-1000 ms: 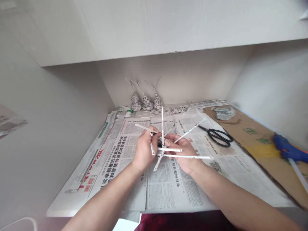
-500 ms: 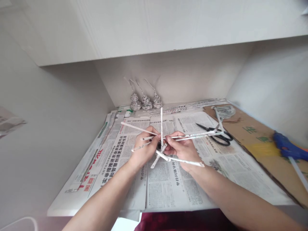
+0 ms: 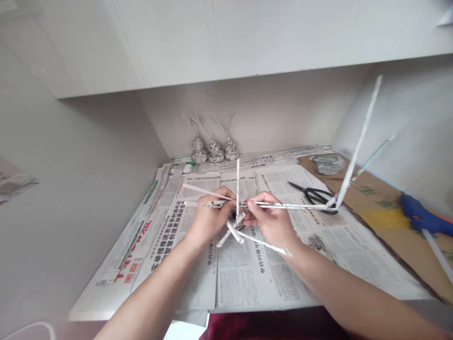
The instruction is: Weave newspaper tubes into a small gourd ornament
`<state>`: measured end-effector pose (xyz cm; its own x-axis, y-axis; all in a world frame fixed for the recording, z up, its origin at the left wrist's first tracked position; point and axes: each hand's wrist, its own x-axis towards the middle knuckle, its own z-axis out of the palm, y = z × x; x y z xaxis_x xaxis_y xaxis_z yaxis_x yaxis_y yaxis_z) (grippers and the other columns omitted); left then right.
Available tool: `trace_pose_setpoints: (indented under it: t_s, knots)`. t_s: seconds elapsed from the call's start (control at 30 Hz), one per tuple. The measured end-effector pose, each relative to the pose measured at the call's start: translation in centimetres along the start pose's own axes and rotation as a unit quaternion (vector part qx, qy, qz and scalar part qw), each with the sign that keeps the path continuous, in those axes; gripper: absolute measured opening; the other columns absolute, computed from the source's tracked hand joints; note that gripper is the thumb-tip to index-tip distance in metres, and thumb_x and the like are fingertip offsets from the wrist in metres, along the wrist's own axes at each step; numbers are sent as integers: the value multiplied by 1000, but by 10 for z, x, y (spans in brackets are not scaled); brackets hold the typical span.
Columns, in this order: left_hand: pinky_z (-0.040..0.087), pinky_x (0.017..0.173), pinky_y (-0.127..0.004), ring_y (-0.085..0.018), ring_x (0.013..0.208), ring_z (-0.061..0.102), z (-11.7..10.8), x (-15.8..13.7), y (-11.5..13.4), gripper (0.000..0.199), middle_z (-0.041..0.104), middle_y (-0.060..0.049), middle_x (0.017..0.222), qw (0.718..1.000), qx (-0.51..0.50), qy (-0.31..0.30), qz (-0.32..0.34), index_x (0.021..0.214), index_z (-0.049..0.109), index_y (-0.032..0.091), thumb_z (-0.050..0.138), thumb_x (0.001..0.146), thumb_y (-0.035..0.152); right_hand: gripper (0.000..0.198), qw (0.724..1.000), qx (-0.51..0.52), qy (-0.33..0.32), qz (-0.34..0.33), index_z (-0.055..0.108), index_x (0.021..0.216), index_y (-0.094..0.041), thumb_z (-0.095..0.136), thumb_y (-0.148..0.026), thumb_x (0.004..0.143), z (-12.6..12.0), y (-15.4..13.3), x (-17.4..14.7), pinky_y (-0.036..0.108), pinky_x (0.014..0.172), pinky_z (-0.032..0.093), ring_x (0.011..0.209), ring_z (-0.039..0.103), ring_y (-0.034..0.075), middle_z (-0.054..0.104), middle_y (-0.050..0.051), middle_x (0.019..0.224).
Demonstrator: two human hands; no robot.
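Between my two hands is a small woven piece of rolled newspaper sticks (image 3: 235, 229), with several stick ends poking out in all directions. My left hand (image 3: 214, 212) is closed on its left side, fingers pinching near the centre. My right hand (image 3: 271, 217) pinches long paper sticks (image 3: 297, 206) that run out to the right and bend sharply upward at their far part. The fingertips of both hands nearly meet at the crossing. The woven centre is partly hidden by the fingers.
Black scissors (image 3: 318, 196) lie right of my hands on newspaper sheets (image 3: 247, 278). Three gourd-shaped woven pieces (image 3: 215, 151) stand at the back, beside a bundle of paper sticks (image 3: 276, 157). A blue glue gun (image 3: 423, 215) and a grey cloth (image 3: 329, 165) rest on cardboard (image 3: 399, 245).
The long sticks at my right hand have swung, their bent part now standing up farther right. The piece has turned slightly between my hands, shifting the short ends on the left.
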<state>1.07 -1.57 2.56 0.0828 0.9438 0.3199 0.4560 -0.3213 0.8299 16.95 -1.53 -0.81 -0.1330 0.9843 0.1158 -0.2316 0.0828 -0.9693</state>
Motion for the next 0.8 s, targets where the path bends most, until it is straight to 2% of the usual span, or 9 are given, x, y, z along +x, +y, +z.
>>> trace_pose_setpoints:
  t_s: [0.23, 0.33, 0.47, 0.53, 0.67, 0.8]
  knots:
    - [50, 70, -26, -17, 73, 66, -7, 5, -3, 13, 71, -4, 79, 995, -72, -53, -32, 83, 71, 16, 60, 78, 17, 23, 1000, -13, -10, 2, 58, 80, -19, 65, -41, 81, -1, -1, 0, 29, 56, 60, 59, 64, 13, 63, -1, 63]
    - [51, 71, -27, -18, 76, 67, -9, 4, -3, 14, 73, -5, 83, 996, -66, -53, -40, 85, 73, 17, 63, 76, 18, 23, 1000, -21, -13, 2, 58, 81, -19, 65, -41, 81, -2, -1, 1, 28, 55, 59, 58, 63, 13, 63, -1, 64]
    - [52, 70, -26, -18, 76, 68, -8, 3, 1, 15, 74, -4, 84, 996, -43, -62, -37, 86, 74, 17, 63, 76, 17, 21, 999, -32, -1, -31, 61, 82, -19, 67, -39, 80, -1, 0, 2, 25, 52, 56, 54, 61, 12, 63, -1, 62]
    - [51, 68, -25, -16, 73, 67, -6, 1, 3, 14, 74, -2, 81, 998, -19, -56, -34, 85, 73, 18, 62, 77, 16, 20, 998, -41, 12, -47, 62, 82, -19, 69, -37, 78, -1, 0, 2, 23, 50, 54, 53, 60, 11, 64, -1, 63]
    - [48, 69, -25, -14, 72, 65, -1, 0, 4, 13, 72, 1, 79, 998, 57, -8, -2, 80, 71, 20, 60, 78, 16, 18, 996, -40, 28, -80, 64, 83, -19, 69, -36, 78, -3, -7, 5, 21, 43, 46, 48, 54, 10, 59, -3, 58]
    - [46, 72, -27, -15, 76, 63, -1, -1, 2, 13, 70, 1, 79, 995, 97, 9, 19, 79, 70, 22, 59, 78, 15, 19, 986, 58, 109, -109, 60, 83, -21, 67, -38, 80, -10, -18, 14, 18, 37, 34, 41, 44, 6, 51, -6, 54]
